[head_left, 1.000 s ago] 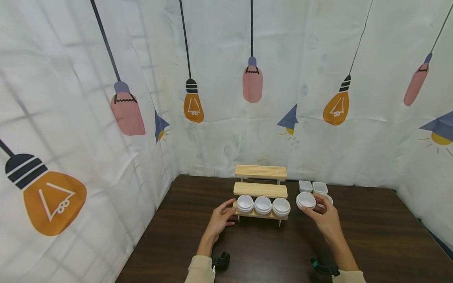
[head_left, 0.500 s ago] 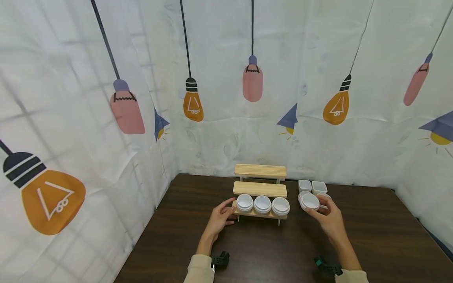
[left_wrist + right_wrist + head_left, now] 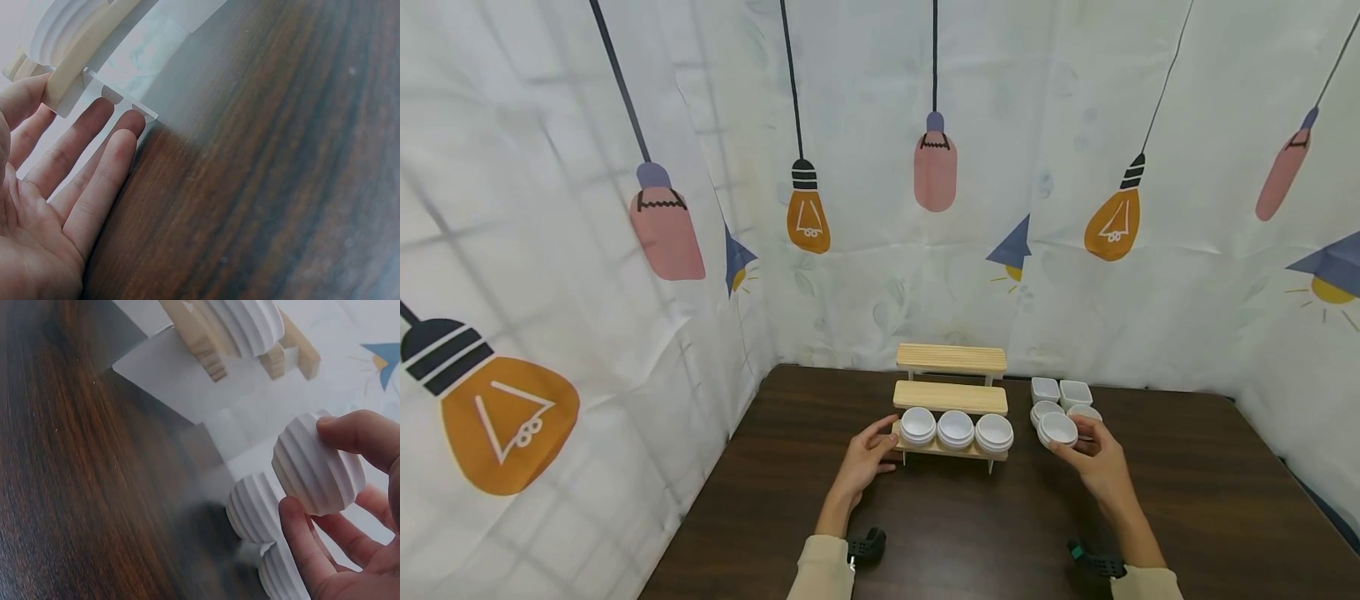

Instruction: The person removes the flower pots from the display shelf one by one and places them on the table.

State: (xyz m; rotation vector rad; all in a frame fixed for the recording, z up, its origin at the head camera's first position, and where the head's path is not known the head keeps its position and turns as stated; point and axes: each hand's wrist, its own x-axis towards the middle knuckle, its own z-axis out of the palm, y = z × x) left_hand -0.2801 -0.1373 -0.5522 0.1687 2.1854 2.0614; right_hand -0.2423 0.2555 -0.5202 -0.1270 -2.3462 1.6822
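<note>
Holding a white ribbed bowl [image 3: 1058, 428] just above a dark wooden table [image 3: 970, 533], a person's right hand [image 3: 1097, 467] pinches it between the thumb on its upper edge and the curled fingers [image 3: 300, 544] beneath, as the right wrist view shows. Just beyond those fingertips sit two more round ribbed bowls [image 3: 1047, 411], close together on the table, and farther out from them two small square dishes [image 3: 1060, 391] stand side by side near the curtain. The held bowl is tilted, its open mouth facing up and toward the person in the head view.

To the inner side of the right hand's fingers stands a three-step wooden rack [image 3: 951, 400]. Its lowest step carries three white bowls in a row [image 3: 956, 428], touching or nearly so; the two upper steps show bare wood.

The left hand [image 3: 861, 462] rests at the rack's left end, fingers relaxed and nearly straight, gripping nothing. In the left wrist view its fingertips [image 3: 122, 140] lie against the pale foot of the rack and the end of the lowest step, with the thumb up beside the plank's edge. Past those fingertips a ribbed bowl sits on the step.

A white curtain printed with light bulbs [image 3: 808, 212] hangs behind the table.
</note>
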